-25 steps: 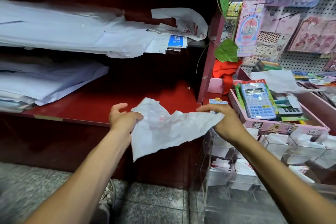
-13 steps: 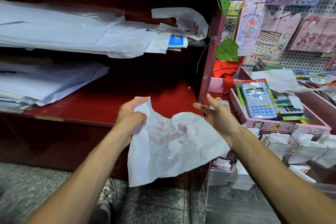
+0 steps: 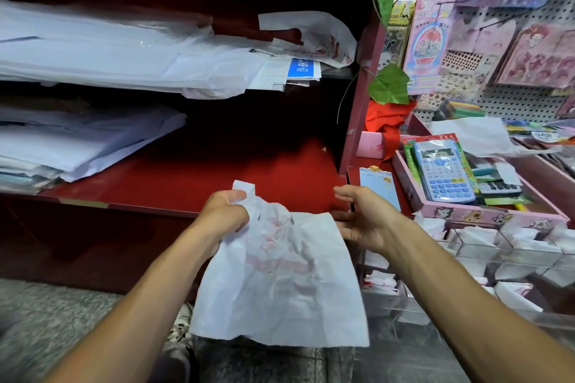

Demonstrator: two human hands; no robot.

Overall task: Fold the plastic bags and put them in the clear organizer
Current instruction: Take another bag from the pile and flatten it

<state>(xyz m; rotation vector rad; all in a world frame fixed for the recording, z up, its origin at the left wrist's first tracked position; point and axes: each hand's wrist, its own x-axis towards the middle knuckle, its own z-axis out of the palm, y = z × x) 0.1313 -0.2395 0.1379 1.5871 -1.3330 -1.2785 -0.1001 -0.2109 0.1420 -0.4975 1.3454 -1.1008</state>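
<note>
A white plastic bag (image 3: 280,283) with faint red print hangs in front of me below the red shelf. My left hand (image 3: 222,216) grips its upper left handle, and a strip of the handle sticks up past the fingers. My right hand (image 3: 362,222) is beside the bag's upper right edge with its fingers spread and straight, holding nothing. The clear organizer (image 3: 485,261) stands low at the right, and its compartments hold several folded white bags.
A red shelf (image 3: 193,180) lies ahead with stacks of white plastic bags (image 3: 93,56) on two levels at the left. Another printed bag (image 3: 311,37) lies on the upper shelf. A pink tray (image 3: 485,211) with calculators sits above the organizer.
My right hand has let go of the bag's right corner and opened. The bag has dropped from a stretched, horizontal hold and now hangs down from my left hand.
</note>
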